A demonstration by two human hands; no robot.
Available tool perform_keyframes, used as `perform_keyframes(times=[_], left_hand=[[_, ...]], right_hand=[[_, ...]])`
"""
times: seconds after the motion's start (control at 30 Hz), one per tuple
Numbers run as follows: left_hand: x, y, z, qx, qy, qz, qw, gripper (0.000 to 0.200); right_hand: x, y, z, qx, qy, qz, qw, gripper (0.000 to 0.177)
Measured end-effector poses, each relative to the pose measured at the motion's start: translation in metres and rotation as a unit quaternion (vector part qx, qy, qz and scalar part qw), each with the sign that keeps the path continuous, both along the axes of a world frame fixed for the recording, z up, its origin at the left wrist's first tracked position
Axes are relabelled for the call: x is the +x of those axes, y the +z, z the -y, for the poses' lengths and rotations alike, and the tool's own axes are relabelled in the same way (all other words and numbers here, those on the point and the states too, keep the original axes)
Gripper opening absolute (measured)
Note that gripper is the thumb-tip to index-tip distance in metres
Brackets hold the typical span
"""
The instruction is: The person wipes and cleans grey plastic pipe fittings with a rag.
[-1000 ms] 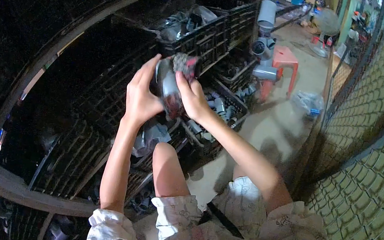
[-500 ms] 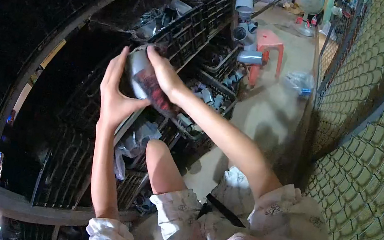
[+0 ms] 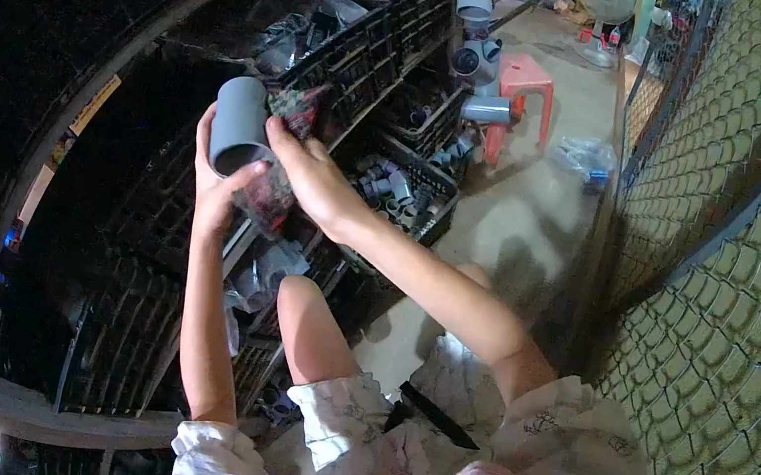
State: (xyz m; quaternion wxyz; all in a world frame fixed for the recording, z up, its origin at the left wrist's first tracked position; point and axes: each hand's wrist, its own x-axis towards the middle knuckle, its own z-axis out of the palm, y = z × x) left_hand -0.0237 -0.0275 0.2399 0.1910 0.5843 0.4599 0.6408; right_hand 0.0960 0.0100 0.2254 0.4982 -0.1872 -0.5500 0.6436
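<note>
The grey pipe piece (image 3: 237,118) is held at the left of the hands, its long axis running near to far, its hollow mouth facing near. It is wrapped by the curled fingers of the left hand (image 3: 217,182), the nearer one. By the right hand (image 3: 305,175), just to the right, a rumpled, mottled red-and-grey cloth (image 3: 297,110) is seemingly gripped; its fingers are partly hidden. The pipe's wall is smooth, rigid, plastic-like.

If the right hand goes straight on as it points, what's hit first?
The grey pipe in the left hand, most likely; the cloth in the right hand may already touch it, but depth is unclear.
</note>
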Motion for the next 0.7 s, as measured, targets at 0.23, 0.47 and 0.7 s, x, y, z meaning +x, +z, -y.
perform_keyframes(times=[0.23,0.47,0.7], left_hand=[[0.001,0.007,-0.004,0.017,0.024,-0.123,0.992,0.086],[0.011,-0.001,0.003,0.007,0.175,-0.36,0.917,0.09],[0.022,0.022,0.005,-0.012,0.166,-0.417,0.894,0.084]], right_hand=[[-0.007,0.001,-0.031,-0.063,0.167,-0.095,0.979,0.065],[-0.001,-0.012,-0.029,-0.247,0.166,-0.14,0.944,0.038],[-0.003,0.003,-0.035,-0.204,0.106,-0.106,0.967,0.036]])
